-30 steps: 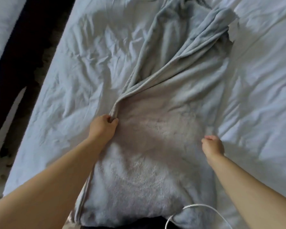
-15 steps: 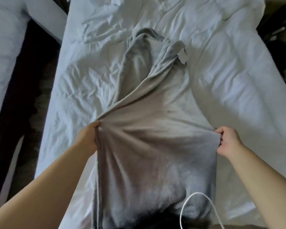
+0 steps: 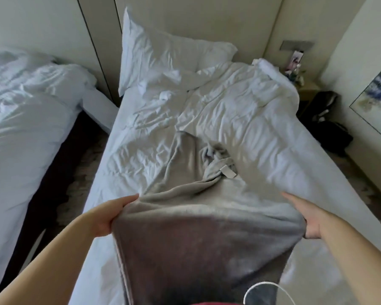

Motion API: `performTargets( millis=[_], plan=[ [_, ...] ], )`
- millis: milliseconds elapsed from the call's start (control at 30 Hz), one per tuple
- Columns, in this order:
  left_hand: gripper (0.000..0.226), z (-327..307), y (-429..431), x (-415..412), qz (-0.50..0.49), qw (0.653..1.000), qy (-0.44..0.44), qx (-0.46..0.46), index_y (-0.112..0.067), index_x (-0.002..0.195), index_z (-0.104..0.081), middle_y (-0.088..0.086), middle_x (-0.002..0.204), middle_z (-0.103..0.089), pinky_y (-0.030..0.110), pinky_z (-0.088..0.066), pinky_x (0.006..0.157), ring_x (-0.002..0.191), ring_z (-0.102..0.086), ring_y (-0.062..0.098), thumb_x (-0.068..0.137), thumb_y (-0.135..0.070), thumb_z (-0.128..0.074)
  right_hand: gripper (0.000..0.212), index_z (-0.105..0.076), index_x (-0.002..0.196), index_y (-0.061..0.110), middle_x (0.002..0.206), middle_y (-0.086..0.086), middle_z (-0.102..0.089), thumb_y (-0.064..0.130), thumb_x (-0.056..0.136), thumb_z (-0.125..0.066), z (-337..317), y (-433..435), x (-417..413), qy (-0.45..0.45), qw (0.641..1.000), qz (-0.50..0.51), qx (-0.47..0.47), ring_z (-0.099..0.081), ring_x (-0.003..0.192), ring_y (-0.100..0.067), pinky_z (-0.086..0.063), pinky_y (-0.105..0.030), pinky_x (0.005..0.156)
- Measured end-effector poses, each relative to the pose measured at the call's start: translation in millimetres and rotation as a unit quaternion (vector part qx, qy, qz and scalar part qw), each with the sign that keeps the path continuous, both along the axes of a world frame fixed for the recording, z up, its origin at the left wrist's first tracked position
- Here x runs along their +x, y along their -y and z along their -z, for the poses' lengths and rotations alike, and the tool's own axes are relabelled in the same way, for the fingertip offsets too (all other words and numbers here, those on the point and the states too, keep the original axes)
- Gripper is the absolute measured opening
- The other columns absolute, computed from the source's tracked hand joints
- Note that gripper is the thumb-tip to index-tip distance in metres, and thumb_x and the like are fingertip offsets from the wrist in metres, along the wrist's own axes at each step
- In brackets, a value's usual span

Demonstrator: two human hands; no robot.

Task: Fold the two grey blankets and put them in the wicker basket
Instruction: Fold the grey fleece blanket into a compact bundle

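The left hand [image 3: 110, 216] pinched the blanket's left edge, thumb on top. The right hand [image 3: 310, 219] held the right edge, its fingers blurred. The grey blanket [image 3: 202, 238] was stretched between them and hung down toward the person, with a white cable [image 3: 262, 285] looping in front of its near end. Beyond the hands, its far end lay bunched on the bed's white duvet [image 3: 251, 119], a white tag [image 3: 228, 171] showing on the right of the bunch. Farther off, a pillow [image 3: 163, 56] leaned against the wall. A second bed [image 3: 20, 119] stood at left, and a black bag [image 3: 330, 130] lay on the floor at far right.
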State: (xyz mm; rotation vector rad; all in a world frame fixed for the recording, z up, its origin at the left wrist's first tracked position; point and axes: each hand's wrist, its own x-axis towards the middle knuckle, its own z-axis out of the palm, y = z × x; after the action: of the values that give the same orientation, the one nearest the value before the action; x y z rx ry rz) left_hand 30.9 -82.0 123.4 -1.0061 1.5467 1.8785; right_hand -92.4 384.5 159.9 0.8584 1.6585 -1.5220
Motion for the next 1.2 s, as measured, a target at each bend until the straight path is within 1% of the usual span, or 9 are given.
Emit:
performTargets(
  millis=[100,233,400,467,600,733,933,1033,1200],
  plan=[
    [0.032,-15.6,-16.3,6.1,-0.019,0.994,-0.025,-0.106,-0.006,0.098,-0.073,0.01,0.086,-0.074,0.03,-0.055,0.067,0.079,-0.071,0.022,0.082,-0.033,-0.073,0.031,-0.068,0.107,0.001,0.093,-0.021,-0.071,0.026,0.092,-0.059,-15.3,-0.7,3.6,-0.014,0.996,-0.077,0.03,-0.068,0.082,-0.032,-0.054,-0.04,0.078],
    [0.017,-37.0,-14.2,-0.5,-0.302,0.941,-0.15,-0.027,-0.008,0.071,-0.067,0.002,0.051,-0.06,0.018,-0.047,0.044,0.043,-0.057,0.012,0.084,-0.016,-0.058,0.02,-0.063,0.103,0.007,0.088,-0.011,-0.071,0.019,0.098,-0.047,-42.8,-7.0,-8.8,-0.218,0.961,0.132,-0.111,-0.07,0.082,-0.021,-0.058,-0.032,0.071],
    [0.037,-66.1,-17.8,14.1,-0.02,0.999,-0.032,-0.028,-0.005,0.096,-0.076,0.014,0.094,-0.074,0.032,-0.058,0.069,0.08,-0.072,0.024,0.078,-0.036,-0.073,0.036,-0.078,0.089,0.003,0.09,-0.016,-0.075,0.034,0.088,-0.06,-62.7,-15.9,3.1,-0.152,0.986,0.015,-0.067,-0.073,0.08,-0.029,-0.059,-0.035,0.061],
    [0.037,-74.0,-21.4,11.0,-0.06,0.992,-0.075,-0.077,-0.001,0.1,-0.072,0.015,0.097,-0.073,0.035,-0.054,0.082,0.091,-0.069,0.027,0.08,-0.032,-0.074,0.037,-0.073,0.099,-0.002,0.095,-0.023,-0.073,0.031,0.085,-0.064,-65.3,-18.3,8.8,-0.107,0.991,-0.075,-0.012,-0.072,0.083,-0.035,-0.057,-0.037,0.066],
    [0.019,-83.4,-15.8,-2.1,-0.249,0.945,-0.207,-0.041,-0.005,0.093,-0.064,0.008,0.076,-0.057,0.028,-0.043,0.063,0.062,-0.056,0.017,0.086,-0.022,-0.065,0.024,-0.068,0.1,0.005,0.084,-0.013,-0.075,0.022,0.097,-0.051,-73.6,-24.6,3.7,-0.231,0.971,0.027,-0.06,-0.073,0.074,-0.023,-0.057,-0.032,0.063],
    [0.029,-84.2,-14.9,-2.5,-0.154,0.977,-0.14,-0.05,-0.004,0.105,-0.066,0.014,0.097,-0.07,0.034,-0.054,0.073,0.084,-0.065,0.024,0.086,-0.027,-0.066,0.027,-0.071,0.089,0.005,0.079,-0.01,-0.074,0.015,0.097,-0.047,-89.8,-36.6,1.0,-0.239,0.959,0.081,-0.128,-0.073,0.069,-0.02,-0.06,-0.031,0.058],
    [0.032,-86.6,-15.6,-15.6,-0.148,0.971,-0.136,-0.127,0.006,0.109,-0.064,0.02,0.109,-0.067,0.042,-0.052,0.088,0.092,-0.064,0.03,0.08,-0.007,-0.071,0.027,-0.073,0.097,-0.005,0.1,-0.025,-0.071,0.018,0.084,-0.066,-93.6,-48.4,4.2,-0.044,0.978,-0.173,0.111,-0.071,0.086,-0.037,-0.057,-0.04,0.07],
    [0.022,-91.2,-12.8,-23.5,-0.096,0.979,-0.081,-0.16,0.004,0.104,-0.063,0.023,0.096,-0.067,0.038,-0.053,0.073,0.075,-0.064,0.03,0.082,-0.001,-0.061,0.023,-0.073,0.098,-0.006,0.106,-0.027,-0.069,0.003,0.08,-0.062,-98.4,-48.8,2.2,-0.009,0.963,-0.236,0.133,-0.068,0.096,-0.039,-0.056,-0.044,0.084],
    [0.027,-111.4,-17.8,-52.0,-0.025,0.972,-0.103,-0.209,-0.011,0.102,-0.063,0.014,0.09,-0.066,0.026,-0.051,0.057,0.072,-0.061,0.022,0.083,0.007,-0.055,0.015,-0.068,0.087,-0.005,0.073,-0.017,-0.072,0.001,0.092,-0.055,-116.5,-18.3,-24.7,-0.186,0.966,-0.126,0.126,-0.068,0.067,-0.029,-0.055,-0.034,0.062]
  ],
)
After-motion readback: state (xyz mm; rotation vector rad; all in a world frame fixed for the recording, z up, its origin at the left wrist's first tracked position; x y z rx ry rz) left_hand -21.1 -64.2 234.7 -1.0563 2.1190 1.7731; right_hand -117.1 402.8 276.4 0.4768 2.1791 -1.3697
